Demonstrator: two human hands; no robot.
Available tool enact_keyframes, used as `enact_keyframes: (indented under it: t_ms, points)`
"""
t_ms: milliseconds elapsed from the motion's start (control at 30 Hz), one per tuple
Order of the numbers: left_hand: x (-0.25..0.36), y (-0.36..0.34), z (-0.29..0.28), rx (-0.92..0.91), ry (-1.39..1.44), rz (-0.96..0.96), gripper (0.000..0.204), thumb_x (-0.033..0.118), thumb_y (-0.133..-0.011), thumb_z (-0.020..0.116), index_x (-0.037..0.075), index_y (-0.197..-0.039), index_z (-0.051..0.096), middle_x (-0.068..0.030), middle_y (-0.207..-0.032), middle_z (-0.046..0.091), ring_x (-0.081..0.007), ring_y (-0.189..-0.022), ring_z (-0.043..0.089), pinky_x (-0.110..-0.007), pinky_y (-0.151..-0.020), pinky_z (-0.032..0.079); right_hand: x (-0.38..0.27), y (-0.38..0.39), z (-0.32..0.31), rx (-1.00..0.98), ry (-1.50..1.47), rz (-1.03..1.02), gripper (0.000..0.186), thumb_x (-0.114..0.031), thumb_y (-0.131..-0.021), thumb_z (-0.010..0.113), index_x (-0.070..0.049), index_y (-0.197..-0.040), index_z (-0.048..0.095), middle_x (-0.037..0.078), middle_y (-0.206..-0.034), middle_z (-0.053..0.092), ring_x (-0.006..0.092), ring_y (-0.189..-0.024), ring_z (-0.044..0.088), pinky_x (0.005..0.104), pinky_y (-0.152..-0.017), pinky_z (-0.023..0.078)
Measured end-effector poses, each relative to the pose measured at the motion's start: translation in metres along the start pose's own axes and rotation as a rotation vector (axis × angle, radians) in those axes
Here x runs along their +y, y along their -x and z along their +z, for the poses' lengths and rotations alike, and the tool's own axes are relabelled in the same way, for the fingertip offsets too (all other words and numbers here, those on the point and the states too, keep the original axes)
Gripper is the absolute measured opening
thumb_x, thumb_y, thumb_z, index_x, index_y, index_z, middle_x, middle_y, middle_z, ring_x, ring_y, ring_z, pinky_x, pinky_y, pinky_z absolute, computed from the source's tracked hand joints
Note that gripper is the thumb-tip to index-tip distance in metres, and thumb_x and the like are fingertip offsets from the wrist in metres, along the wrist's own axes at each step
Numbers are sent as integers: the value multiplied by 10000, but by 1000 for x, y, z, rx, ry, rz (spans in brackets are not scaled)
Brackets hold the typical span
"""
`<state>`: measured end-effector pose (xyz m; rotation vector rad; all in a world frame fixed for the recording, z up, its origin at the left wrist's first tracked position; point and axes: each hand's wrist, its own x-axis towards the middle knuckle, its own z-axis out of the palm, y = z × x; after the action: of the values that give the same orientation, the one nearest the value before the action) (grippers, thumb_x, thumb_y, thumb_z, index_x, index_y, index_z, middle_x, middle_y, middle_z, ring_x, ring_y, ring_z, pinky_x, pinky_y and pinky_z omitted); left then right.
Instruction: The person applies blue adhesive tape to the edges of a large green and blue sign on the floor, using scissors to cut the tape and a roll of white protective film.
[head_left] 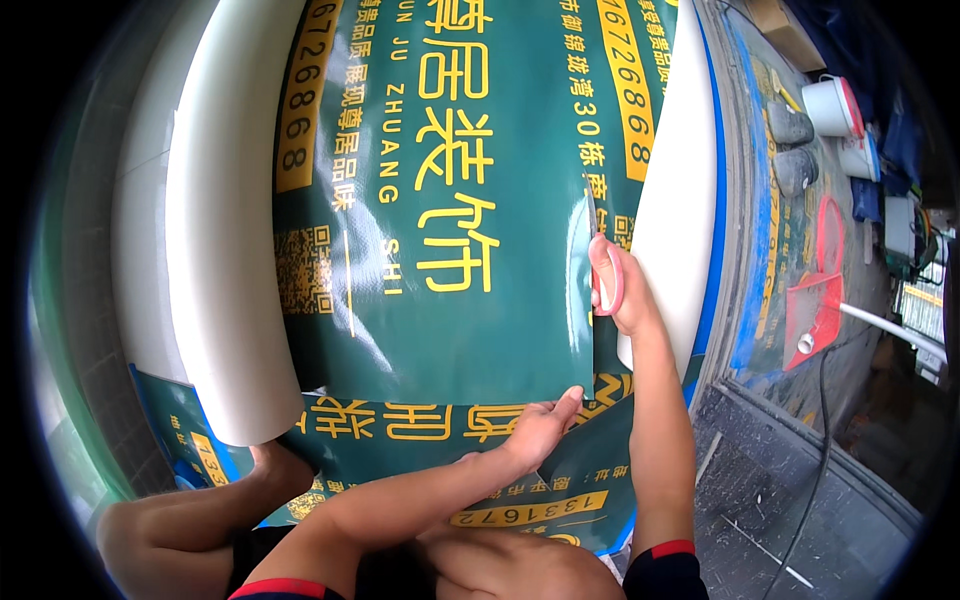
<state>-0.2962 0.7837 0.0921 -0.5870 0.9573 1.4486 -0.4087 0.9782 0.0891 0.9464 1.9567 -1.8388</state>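
Head view shows the right hand holding pink-handled scissors at the right side of the green printed sheet, the left hand apparently pinching its near right corner, which, kept taut, should help the cut run straight.

Dark short sleeves with red hems
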Motion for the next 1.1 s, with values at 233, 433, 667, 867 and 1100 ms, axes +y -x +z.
enact_keyframes:
  t_ms: [233, 433, 667, 867, 1100]
  points:
    - [9, 5, -2, -17, 31, -92, 484, 531, -1015, 628, 64, -896, 674, 61, -747, 513, -58, -683, 380, -225, -615, 330, -34, -50, 2, -1, 18, 4, 584, -684, -994, 515, -110, -895, 552, -32, -702, 480, 59, -538, 488, 207, -488, 404]
    - [-1, -2, -2, -2, 47, -87, 463, 506, -1030, 614, 67, -896, 669, 51, -734, 516, -67, -681, 396, -228, -621, 357, -57, -97, 2, 31, -42, -55, 578, -690, -986, 524, -120, -892, 542, -30, -670, 481, 61, -515, 492, 224, -436, 394]
    - [-8, 8, -10, -104, -159, -139, 540, 597, -993, 596, 81, -852, 666, -26, -727, 576, -152, -702, 534, -306, -663, 437, -53, -108, -1, -24, -51, -12, 598, -662, -979, 570, -68, -907, 569, 9, -605, 479, 101, -447, 464, 257, -406, 371]
    - [172, 79, -34, -103, -1160, 123, 547, 510, -924, 655, -27, -951, 749, -167, -865, 732, -305, -816, 700, -429, -778, 528, -55, -115, 3, -82, -57, 12, 620, -682, -977, 550, -65, -932, 575, 16, -669, 502, 123, -485, 477, 272, -426, 384]
    - [362, 159, -22, 42, -1560, 225, 479, 434, -969, 643, -32, -1056, 709, -164, -908, 740, -315, -869, 712, -400, -821, 544, -73, -112, 3, -98, 4, 53, 640, -662, -998, 530, -26, -985, 602, 27, -656, 501, 137, -502, 497, 294, -441, 402]
